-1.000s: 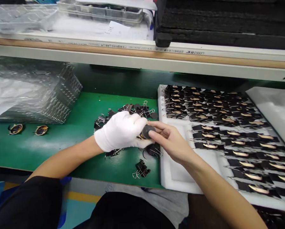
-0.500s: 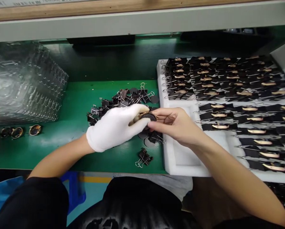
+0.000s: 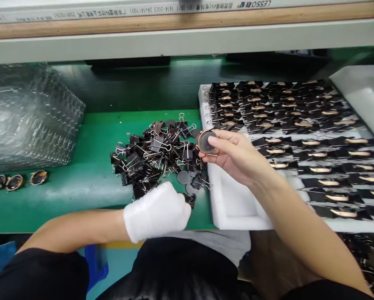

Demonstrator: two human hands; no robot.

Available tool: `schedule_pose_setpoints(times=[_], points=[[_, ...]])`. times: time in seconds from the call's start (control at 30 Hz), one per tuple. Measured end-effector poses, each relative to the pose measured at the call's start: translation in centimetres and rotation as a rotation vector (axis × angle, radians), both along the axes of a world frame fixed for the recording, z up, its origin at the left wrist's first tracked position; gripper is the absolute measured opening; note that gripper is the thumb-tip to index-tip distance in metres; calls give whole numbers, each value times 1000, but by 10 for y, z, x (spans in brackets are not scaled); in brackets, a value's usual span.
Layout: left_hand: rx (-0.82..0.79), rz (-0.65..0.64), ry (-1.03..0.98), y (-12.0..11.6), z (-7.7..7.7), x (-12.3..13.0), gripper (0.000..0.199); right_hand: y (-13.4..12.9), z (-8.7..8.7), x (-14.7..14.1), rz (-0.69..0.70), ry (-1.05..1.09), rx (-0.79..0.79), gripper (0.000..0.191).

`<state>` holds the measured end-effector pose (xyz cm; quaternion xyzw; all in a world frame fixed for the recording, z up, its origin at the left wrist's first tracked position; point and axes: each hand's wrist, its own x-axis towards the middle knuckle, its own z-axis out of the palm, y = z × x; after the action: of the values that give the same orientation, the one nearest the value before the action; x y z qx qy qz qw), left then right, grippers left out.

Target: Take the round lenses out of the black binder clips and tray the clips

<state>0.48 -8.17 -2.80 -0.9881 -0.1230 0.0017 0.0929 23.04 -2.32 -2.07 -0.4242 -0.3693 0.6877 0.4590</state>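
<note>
My bare right hand [image 3: 233, 154] pinches a round watch case [image 3: 207, 141] with a gold-coloured rim and a dark grey disc on its face, the thumb pressing on the disc. It is held up over the right side of the binder clip pile [image 3: 155, 154]. My left hand [image 3: 160, 212], in a white glove, is closed at the table's front edge, over a black binder clip [image 3: 190, 200]. The glove covers part of this clip, and its fingertips are hidden. Loose dark discs [image 3: 183, 177] lie between the two hands.
On the right, a white foam tray [image 3: 219, 200] holds rows of clipped gold-rimmed pieces [image 3: 320, 170]. Clear plastic trays [image 3: 33, 121] are stacked at the left, with several gold-rimmed watch cases [image 3: 14, 182] before them. A shelf edge [image 3: 174, 41] crosses above the back of the table.
My hands have parted. The left let go of the watch case and moved down towards me onto the binder clip. The right keeps the case, now with its dark disc facing up.
</note>
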Motion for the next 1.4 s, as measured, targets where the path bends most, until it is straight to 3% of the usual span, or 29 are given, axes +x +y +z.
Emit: schedule_pose_setpoints(times=[0.17, 0.27, 0.37, 0.43, 0.57, 0.77, 0.9, 1.07, 1.17, 1.4], points=[[-81, 100, -240, 37, 26, -12, 37, -2, 2, 11, 113, 0, 159, 15], [-311, 310, -568, 55, 41, -16, 47, -4, 1, 13, 229, -40, 282, 13], [-565, 452, -765, 62, 43, -15, 51, -8, -3, 6, 338, -14, 323, 15], [-616, 446, -745, 64, 39, -16, 49, -11, -6, 1, 345, 22, 320, 17], [-564, 393, -544, 66, 34, -21, 40, -14, -5, -1, 331, -40, 305, 17], [-413, 655, -489, 59, 35, -12, 55, -13, -4, -1, 328, -110, 310, 15], [-506, 668, -493, 61, 39, -9, 48, -13, -2, 3, 265, -128, 331, 11], [-832, 756, -489, 69, 51, -14, 41, -6, 3, 17, 43, -190, 266, 15], [-928, 755, -517, 69, 51, -13, 38, -2, 3, 19, 62, -193, 205, 21], [-959, 709, -490, 67, 41, -10, 37, -2, 1, 15, 153, -213, 201, 25]])
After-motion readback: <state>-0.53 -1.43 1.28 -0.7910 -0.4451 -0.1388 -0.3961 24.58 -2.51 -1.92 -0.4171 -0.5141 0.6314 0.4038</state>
